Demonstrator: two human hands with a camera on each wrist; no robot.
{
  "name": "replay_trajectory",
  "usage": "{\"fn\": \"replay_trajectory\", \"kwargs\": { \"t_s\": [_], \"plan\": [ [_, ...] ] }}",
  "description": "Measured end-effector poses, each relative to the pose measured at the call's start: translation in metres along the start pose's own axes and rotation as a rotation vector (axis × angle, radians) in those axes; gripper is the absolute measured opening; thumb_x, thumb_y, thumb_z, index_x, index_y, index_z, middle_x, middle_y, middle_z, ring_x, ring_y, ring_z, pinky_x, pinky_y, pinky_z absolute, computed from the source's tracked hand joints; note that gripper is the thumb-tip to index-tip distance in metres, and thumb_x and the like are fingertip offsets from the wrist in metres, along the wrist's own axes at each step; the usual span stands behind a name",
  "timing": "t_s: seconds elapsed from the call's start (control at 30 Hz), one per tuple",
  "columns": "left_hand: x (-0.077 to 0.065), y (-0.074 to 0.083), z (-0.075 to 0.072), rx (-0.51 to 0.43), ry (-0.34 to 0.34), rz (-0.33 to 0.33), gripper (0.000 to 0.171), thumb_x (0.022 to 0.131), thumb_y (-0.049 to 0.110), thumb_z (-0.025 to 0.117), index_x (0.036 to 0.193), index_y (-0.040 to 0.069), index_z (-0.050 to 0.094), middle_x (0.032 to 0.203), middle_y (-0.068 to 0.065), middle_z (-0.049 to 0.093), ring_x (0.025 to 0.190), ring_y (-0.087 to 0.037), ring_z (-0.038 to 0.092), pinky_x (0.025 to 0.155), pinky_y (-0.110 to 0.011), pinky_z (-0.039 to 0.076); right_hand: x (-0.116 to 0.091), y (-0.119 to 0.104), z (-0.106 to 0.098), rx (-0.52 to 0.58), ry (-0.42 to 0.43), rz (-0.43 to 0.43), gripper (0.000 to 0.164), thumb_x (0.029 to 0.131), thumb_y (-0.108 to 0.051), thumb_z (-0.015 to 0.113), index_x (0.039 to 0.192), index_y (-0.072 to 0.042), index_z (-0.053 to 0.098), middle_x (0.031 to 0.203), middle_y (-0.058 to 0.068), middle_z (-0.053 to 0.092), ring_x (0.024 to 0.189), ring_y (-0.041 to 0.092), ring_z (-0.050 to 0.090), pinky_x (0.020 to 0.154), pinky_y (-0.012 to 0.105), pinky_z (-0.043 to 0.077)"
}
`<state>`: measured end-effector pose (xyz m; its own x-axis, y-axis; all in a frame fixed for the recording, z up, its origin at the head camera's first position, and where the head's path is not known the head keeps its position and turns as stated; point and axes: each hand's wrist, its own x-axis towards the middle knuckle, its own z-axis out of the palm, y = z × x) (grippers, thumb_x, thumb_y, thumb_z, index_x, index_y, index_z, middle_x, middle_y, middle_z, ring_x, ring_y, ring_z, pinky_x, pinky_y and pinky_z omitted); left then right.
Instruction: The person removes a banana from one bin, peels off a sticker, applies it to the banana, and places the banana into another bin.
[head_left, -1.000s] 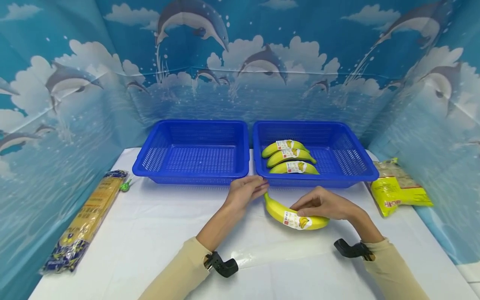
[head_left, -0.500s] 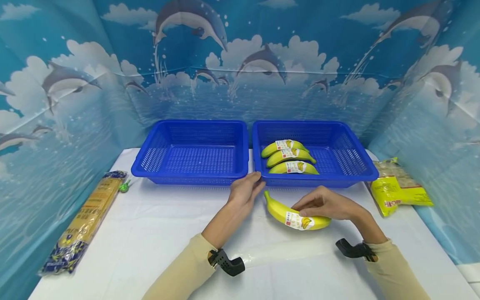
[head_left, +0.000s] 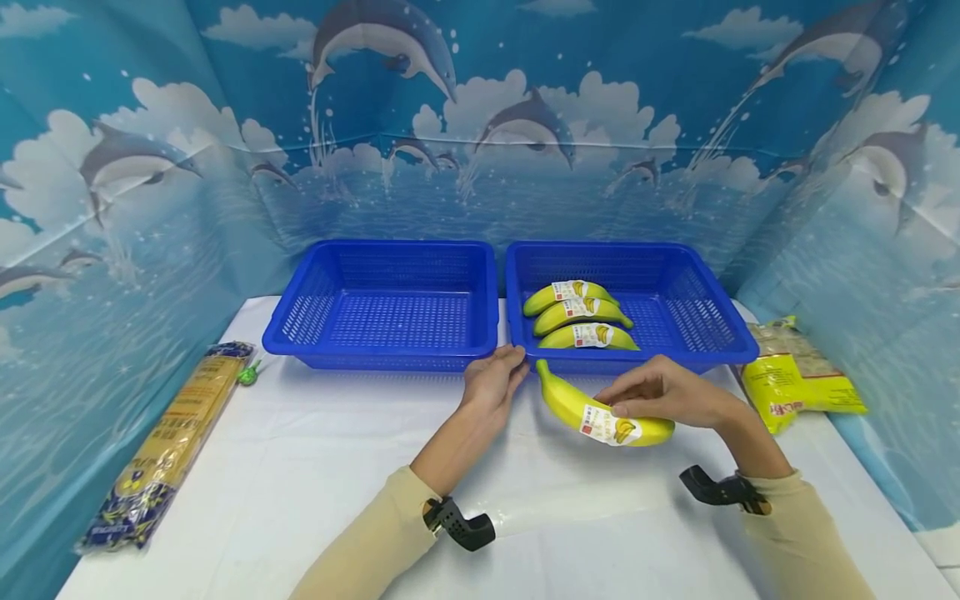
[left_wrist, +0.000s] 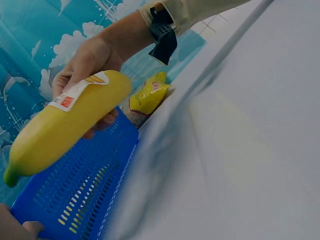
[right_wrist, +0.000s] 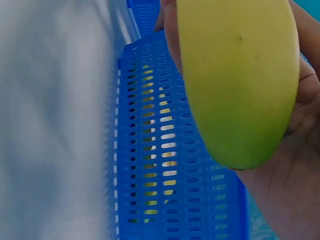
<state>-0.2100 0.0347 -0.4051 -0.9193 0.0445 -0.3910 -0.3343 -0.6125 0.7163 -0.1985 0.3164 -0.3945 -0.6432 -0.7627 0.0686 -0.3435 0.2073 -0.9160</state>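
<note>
My right hand (head_left: 667, 396) pinches a yellow banana (head_left: 558, 396) from above, thumb over its white label. In the head view the banana is tilted, stem end up and to the left, just in front of the right blue basket (head_left: 678, 361). The left wrist view shows the banana (left_wrist: 65, 127) raised beside the basket wall. My left hand (head_left: 491, 385) touches that basket's near left corner; its fingertips are partly hidden. Inside the basket, several labelled bananas (head_left: 551, 318) lie side by side at the left. The right wrist view is filled by the banana's blunt end (right_wrist: 240, 100).
A second blue basket (head_left: 375, 350) stands to the left with bare mesh inside. At the far left lie a long spaghetti pack (head_left: 168, 442) and a small green object (head_left: 248, 373). A yellow-and-clear bag (head_left: 783, 383) is at right. A glossy clear strip (head_left: 570, 506) crosses the table.
The banana has risen off the table and shifted slightly right, toward the basket, in my right hand. My left hand's fingers have moved onto the basket's corner.
</note>
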Motion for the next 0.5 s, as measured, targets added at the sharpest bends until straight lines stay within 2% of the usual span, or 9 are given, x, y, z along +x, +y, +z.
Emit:
{"fn": "replay_trajectory", "kwargs": {
  "t_s": [0.1,0.33,0.5],
  "plan": [
    [0.0,0.0,0.0,0.001,0.005,0.002,0.032,0.104,-0.008,0.062,0.134,-0.018,0.056,0.148,-0.028,0.054,0.144,-0.036,0.055,0.111,-0.031,0.054,0.001,-0.006,-0.007,0.006,0.024,-0.001,0.029,0.105,0.008,0.062,0.131,0.007,0.073,0.112,0.009,0.081,0.085,0.015,0.076,0.071,0.031,0.066],
    [0.002,0.0,-0.002,-0.01,0.014,0.01,0.031,0.104,-0.008,0.063,0.132,-0.018,0.056,0.143,-0.026,0.054,0.143,-0.037,0.056,0.109,-0.029,0.055,0.004,-0.026,-0.02,-0.016,0.105,0.061,0.028,0.107,0.005,0.06,0.133,0.008,0.071,0.112,0.005,0.082,0.09,0.017,0.076,0.073,0.03,0.066],
    [0.001,-0.002,-0.003,-0.005,-0.007,0.009,0.038,0.104,-0.007,0.062,0.139,-0.019,0.052,0.152,-0.028,0.05,0.146,-0.038,0.052,0.113,-0.031,0.053,0.004,-0.04,-0.028,-0.067,0.193,0.094,0.028,0.107,0.004,0.061,0.133,0.008,0.071,0.112,0.001,0.082,0.096,0.015,0.077,0.08,0.029,0.066]
  ]
}}
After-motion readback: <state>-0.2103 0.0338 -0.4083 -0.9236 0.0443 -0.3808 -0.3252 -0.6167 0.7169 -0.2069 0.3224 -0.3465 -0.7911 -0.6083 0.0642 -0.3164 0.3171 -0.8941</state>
